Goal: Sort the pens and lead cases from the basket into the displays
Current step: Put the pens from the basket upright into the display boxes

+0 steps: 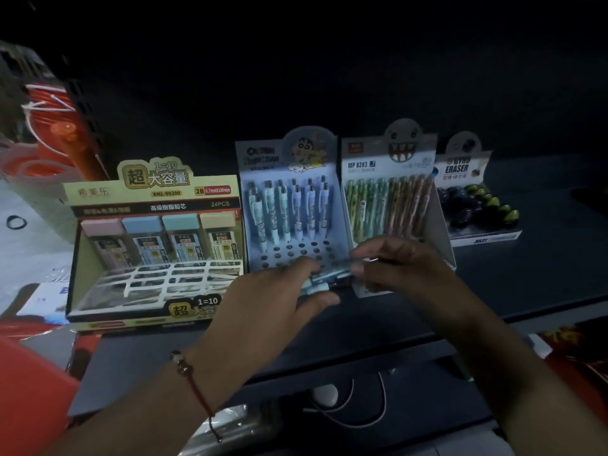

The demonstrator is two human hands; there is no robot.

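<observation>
left hand (pixel 279 291): curled round bundle of slim blue pens (pixel 324 281)
right hand (pixel 394 261): pinching one pen's tip
pens: over blue cardboard display (pixel 289 205), perforated tray
lead cases (pixel 158 238): boxy, pastel caps, left display

left hand (pixel 263 304): bare, no sleeve | left wrist: thin red cord bracelet (pixel 194 383) with small round beads, dark loose end hanging below | right hand (pixel 404 268): bare, no sleeve, nothing worn

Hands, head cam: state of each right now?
Left hand: closed, holding a bunch of blue pens.
Right hand: closed, pinching one pen out of that bunch.
</observation>
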